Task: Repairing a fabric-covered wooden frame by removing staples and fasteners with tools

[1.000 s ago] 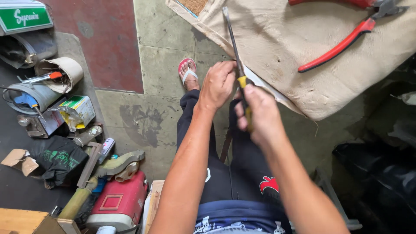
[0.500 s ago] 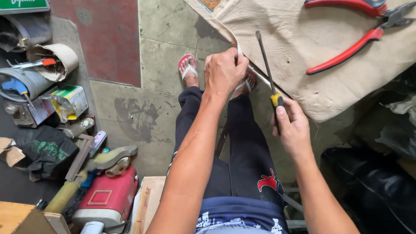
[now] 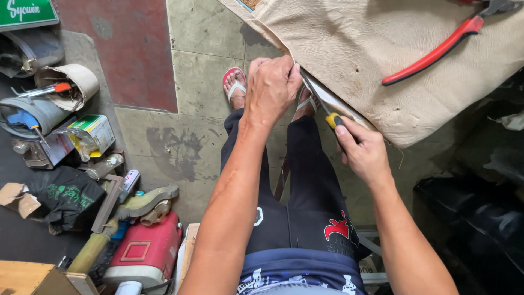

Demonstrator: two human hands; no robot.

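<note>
Over the knees, at the edge of the big tan cloth-covered cushion (image 3: 382,60): left hand (image 3: 271,87) clenched tight on the cushion's folded edge, right hand (image 3: 363,150) gripping the thin screwdriver with a yellow and black handle (image 3: 322,106). Metal tip poked under that edge, right beside the left hand. Farther up on the cushion, red-handled pliers (image 3: 431,54), well apart from both hands.

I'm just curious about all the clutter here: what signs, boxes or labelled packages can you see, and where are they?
Sign: top left corner, green rectangle with white lettering.
Small carton: left on the floor, boxy, green, white and yellow.
Dark bag: lower left, crumpled black with green print.
Red case: bottom left, rectangular, pale framed label.
</note>
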